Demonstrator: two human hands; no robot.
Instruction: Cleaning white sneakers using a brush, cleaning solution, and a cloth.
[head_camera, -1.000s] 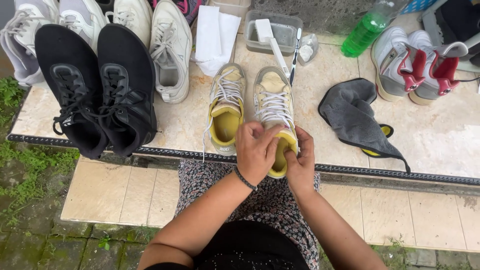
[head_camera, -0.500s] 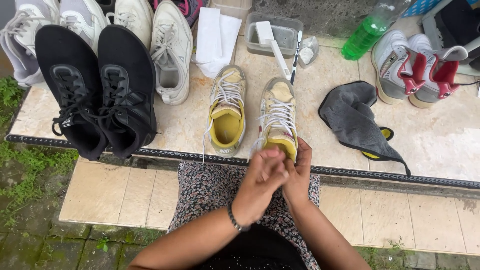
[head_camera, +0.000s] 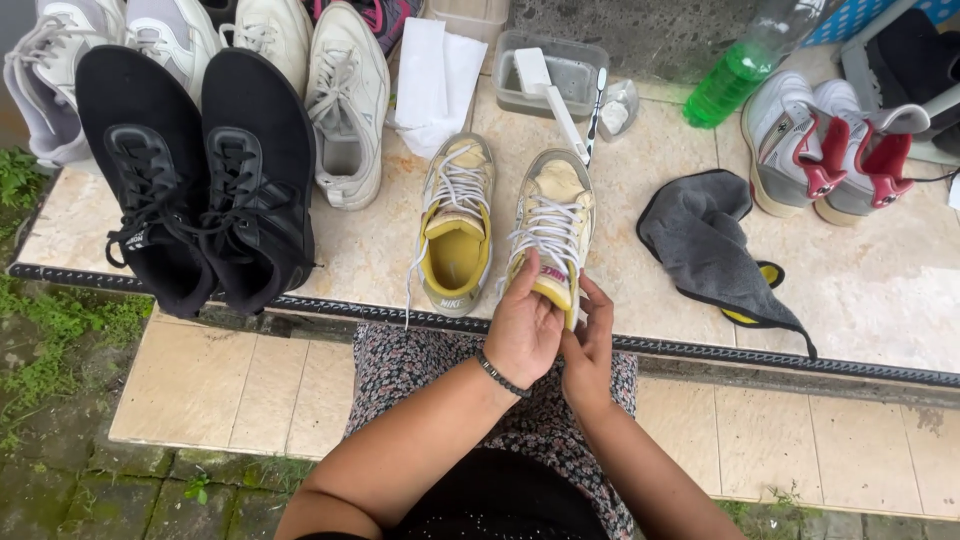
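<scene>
Two worn cream-and-yellow sneakers lie on the tiled ledge (head_camera: 360, 260). The left sneaker (head_camera: 455, 225) rests flat with loose white laces. The right sneaker (head_camera: 553, 230) is tipped up at its heel, over the ledge's front edge. My left hand (head_camera: 523, 325), with a dark bracelet on the wrist, wraps around that heel from the left. My right hand (head_camera: 590, 345) grips the same heel from the right and below. Both hands press together under the yellow collar.
A pair of black sneakers (head_camera: 200, 170) and several white shoes (head_camera: 345, 100) stand at the left. A grey cloth (head_camera: 715, 245), a green bottle (head_camera: 735, 75), a grey tub with brushes (head_camera: 550, 70) and grey-red sneakers (head_camera: 835, 150) lie right and back. Grass borders the left.
My hands slid from the sneaker's opening down to its heel, and the sneaker came toward me with its heel lifted over the ledge's edge.
</scene>
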